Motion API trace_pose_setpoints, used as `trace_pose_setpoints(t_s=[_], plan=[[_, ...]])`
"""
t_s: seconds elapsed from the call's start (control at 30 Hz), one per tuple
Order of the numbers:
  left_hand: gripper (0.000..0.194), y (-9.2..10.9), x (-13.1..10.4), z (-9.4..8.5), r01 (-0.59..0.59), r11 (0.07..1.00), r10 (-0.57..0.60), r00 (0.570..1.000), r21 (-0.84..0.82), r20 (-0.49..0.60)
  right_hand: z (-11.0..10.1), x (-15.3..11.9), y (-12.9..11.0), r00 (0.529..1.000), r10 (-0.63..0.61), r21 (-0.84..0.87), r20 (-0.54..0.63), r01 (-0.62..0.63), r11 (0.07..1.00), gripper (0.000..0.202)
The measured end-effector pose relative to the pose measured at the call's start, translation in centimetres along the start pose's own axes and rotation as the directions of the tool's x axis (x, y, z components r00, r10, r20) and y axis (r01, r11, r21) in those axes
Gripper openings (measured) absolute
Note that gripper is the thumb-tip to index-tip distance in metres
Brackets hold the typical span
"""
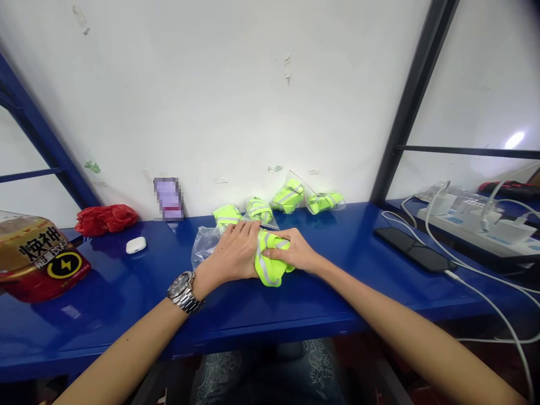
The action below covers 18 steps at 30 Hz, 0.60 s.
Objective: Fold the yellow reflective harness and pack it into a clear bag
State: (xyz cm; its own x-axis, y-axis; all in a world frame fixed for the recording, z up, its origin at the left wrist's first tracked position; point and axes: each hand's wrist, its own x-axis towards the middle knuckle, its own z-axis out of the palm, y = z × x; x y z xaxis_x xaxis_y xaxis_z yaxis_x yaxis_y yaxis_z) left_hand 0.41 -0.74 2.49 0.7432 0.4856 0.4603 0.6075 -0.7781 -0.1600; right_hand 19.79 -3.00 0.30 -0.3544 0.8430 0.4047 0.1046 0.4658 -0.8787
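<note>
A bunched neon-yellow reflective vest (270, 269) with silver-grey stripes is held between my two hands, low over the blue desk. My right hand (297, 252) grips its right side, thumb across the front. My left hand (238, 250), a metal watch on its wrist, curls against the left side; its fingertips are partly hidden. Beside that hand lies a crumpled clear plastic bag (203, 247). Behind it are bundled yellow vests, one (228, 214) partly covered by my left hand, another (259, 209) in clear plastic. Further right are two more bagged bundles (288, 196) (324, 201).
On the blue desk (337, 270), a large drink bottle (37, 259), red plastic bag (105, 218), white earbud case (135, 245) and pixelated phone (169, 198) stand left. A charging phone (413, 248), cables and a power strip (485, 225) lie right. A white wall rises behind.
</note>
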Motion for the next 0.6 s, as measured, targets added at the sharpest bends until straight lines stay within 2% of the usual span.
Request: trace_pose_setpoints(t_s=[0.1,0.17,0.27,0.37,0.47,0.6], plan=[[0.105,-0.6,0.1,-0.5,0.011,0.998,-0.006,0.997,-0.068,0.071,-0.3,0.1,0.1,0.997,-0.026,-0.004,-0.076,0.026,1.0,0.033],[0.11,-1.0,0.1,-0.3,0.011,0.992,0.003,0.994,-0.125,0.107,-0.5,0.1,0.0,0.992,-0.023,-0.009,-0.125,0.022,1.0,0.036],[0.101,-1.5,0.1,0.4,0.028,0.993,-0.02,0.997,-0.114,0.075,-0.6,-0.1,-0.2,0.988,-0.045,-0.036,-0.146,0.041,0.999,0.039],[0.085,-1.5,0.0,1.1,-0.003,0.995,0.007,0.999,-0.095,0.049,-0.6,-0.5,-0.2,0.997,-0.05,-0.074,-0.066,0.045,0.996,0.039],[0.079,-1.2,-0.3,1.5,-0.036,0.993,0.042,0.997,-0.109,0.062,-0.4,-0.9,-0.3,0.999,-0.013,-0.105,0.034,0.016,0.994,0.033],[0.07,-0.8,-0.6,1.6,-0.04,0.989,0.047,0.998,-0.143,0.044,-0.1,-1.0,-0.7,0.998,0.014,-0.042,0.061,-0.011,0.999,0.033]])
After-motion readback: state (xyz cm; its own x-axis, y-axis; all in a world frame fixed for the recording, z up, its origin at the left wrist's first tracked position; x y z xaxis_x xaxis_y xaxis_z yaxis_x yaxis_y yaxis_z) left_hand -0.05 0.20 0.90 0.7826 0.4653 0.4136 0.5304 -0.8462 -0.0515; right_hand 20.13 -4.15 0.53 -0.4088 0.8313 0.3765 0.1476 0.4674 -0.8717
